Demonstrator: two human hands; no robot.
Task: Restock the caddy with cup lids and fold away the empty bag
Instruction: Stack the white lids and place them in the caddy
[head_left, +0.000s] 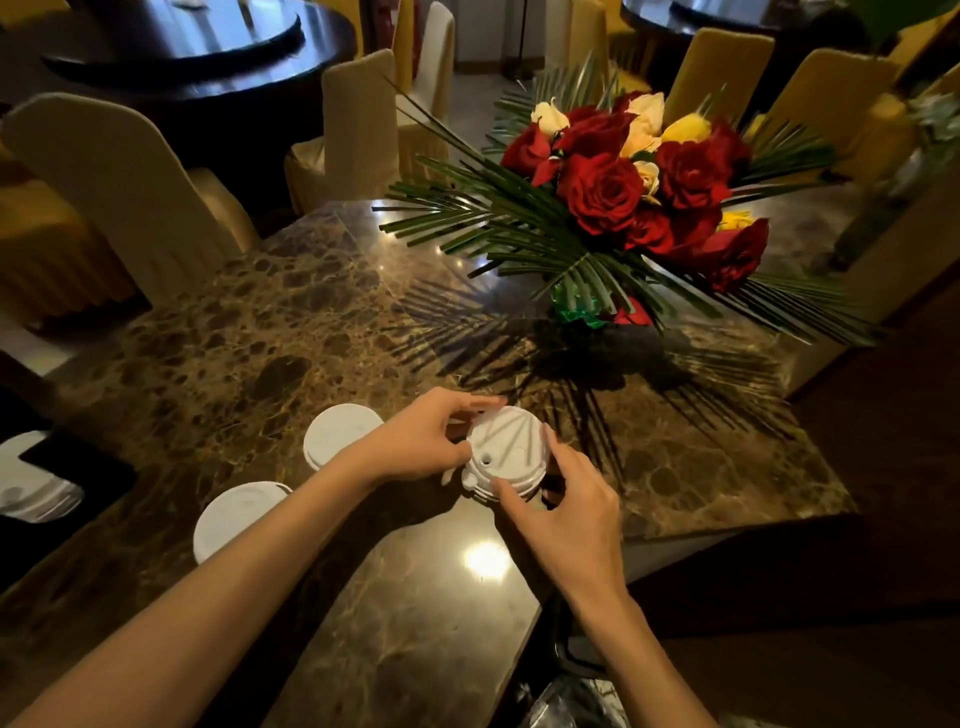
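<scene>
Both hands, left hand (421, 441) and right hand (566, 512), pinching the rim of a short stack of white lids (506, 452) near the middle of the marble counter (260, 332), probably light, thin, a bit slippery, best gripped by the edges, no readable writing or brand anywhere.

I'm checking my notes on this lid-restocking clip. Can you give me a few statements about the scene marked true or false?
1. Both hands hold a stack of white lids. True: left hand and right hand are on it.
2. Two more lid stacks sit to the left on the marble counter. True.
3. The flower arrangement is all white. False: mostly red roses, some yellow and cream.
4. The held lids have no hole. False: the top lid shows a small hole.
</scene>
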